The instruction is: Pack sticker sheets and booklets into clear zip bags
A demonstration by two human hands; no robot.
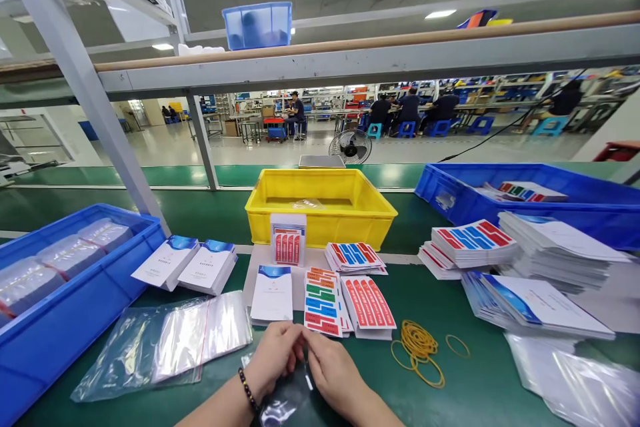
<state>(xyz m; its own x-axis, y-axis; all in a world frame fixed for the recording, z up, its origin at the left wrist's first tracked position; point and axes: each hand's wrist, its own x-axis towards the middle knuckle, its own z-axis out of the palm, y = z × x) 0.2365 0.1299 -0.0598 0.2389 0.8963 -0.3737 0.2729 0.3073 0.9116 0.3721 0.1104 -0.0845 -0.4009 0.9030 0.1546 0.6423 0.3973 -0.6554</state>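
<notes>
My left hand [274,355], with a beaded bracelet on its wrist, and my right hand [334,368] meet at the front middle of the bench. The fingers of both are closed on a clear plastic bag [284,405], which hangs below them and partly hides under my left wrist. Just beyond my hands lie a stack of white-and-blue booklets [271,297], a pile of multicoloured sticker sheets [323,303] and a stack of red sticker sheets [369,303]. A filled clear pack [289,240] stands upright behind them, against the yellow bin.
The yellow bin [320,227] stands in the middle, between a left blue bin [100,320] of bundled packs and a right blue bin [590,213]. Plastic bags [200,337] lie at left, rubber bands [419,347] at right, near more booklets [545,303]. An overhead shelf [350,67] crosses above.
</notes>
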